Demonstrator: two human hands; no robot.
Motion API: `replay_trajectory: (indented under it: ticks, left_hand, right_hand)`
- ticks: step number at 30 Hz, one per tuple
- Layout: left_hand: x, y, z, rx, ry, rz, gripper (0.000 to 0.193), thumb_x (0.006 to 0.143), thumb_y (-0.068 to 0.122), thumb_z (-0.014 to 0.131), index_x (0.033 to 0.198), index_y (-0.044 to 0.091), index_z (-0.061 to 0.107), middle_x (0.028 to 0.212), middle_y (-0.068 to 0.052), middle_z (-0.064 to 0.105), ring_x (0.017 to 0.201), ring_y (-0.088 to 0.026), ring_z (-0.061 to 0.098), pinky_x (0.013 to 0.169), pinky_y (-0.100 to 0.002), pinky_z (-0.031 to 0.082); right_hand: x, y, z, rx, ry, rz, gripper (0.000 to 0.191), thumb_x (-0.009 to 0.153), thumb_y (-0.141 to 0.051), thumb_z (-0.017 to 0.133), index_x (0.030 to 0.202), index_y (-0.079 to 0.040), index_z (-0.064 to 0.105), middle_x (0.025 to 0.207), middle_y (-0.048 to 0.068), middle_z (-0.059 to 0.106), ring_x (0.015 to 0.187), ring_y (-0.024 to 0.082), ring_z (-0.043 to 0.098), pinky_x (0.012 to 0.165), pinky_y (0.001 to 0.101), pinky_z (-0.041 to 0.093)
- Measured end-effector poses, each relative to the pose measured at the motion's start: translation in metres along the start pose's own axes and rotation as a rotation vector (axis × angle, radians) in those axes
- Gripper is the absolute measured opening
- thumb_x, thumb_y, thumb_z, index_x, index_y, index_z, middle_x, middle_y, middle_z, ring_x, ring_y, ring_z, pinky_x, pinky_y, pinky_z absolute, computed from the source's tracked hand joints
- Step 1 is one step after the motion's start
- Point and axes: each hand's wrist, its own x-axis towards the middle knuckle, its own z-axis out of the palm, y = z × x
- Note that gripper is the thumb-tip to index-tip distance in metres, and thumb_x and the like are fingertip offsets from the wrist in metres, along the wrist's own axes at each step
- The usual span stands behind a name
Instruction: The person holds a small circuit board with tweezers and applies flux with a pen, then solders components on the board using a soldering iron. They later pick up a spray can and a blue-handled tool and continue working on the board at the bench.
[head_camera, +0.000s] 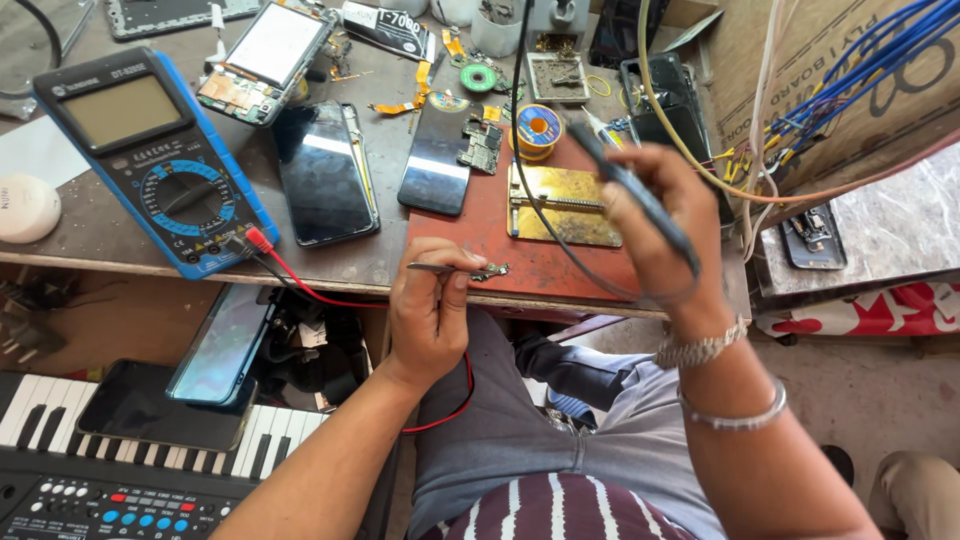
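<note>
My left hand (430, 310) pinches metal tweezers (440, 268) that grip a small circuit part (490, 271) over the red mat (480, 225) at the table's front edge. My right hand (665, 235) is raised above the mat's right side and holds a dark soldering iron (630, 190), its cable looping below the hand. A brass board holder (565, 205) lies on the mat between the hands. A solder spool (538, 130) stands just behind it.
A blue multimeter (150, 155) with red lead lies at left. Two dark phones (325, 170) (438, 160), an opened phone (265, 60) and loose parts cover the table. A keyboard (120, 460) carrying two phones sits lower left. Blue wires (860, 70) hang at right.
</note>
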Motion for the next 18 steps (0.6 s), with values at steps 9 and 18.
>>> replay_trajectory:
  ticks: [9,18]
  left_hand:
    - [0.000,-0.001,0.003,-0.019,-0.028,0.005,0.010,0.107,-0.004,0.052,0.114,-0.001,0.058,0.113,-0.012,0.055,0.102,-0.020,0.068,0.093,-0.030,0.059]
    - [0.002,-0.005,0.003,0.028,-0.034,-0.004,0.009,0.106,-0.005,0.053,0.112,0.000,0.058,0.112,-0.011,0.056,0.099,-0.019,0.068,0.090,-0.030,0.058]
  right_hand:
    - [-0.024,0.042,0.000,0.067,0.151,0.078,0.030,0.102,-0.010,0.066,0.129,0.000,0.061,0.106,0.005,0.072,0.092,0.006,0.066,0.081,0.0214,0.054]
    - [-0.007,0.047,0.021,-0.044,0.185,0.092,0.025,0.095,-0.008,0.076,0.117,0.004,0.069,0.104,0.007,0.076,0.091,0.007,0.069,0.080,0.0222,0.057]
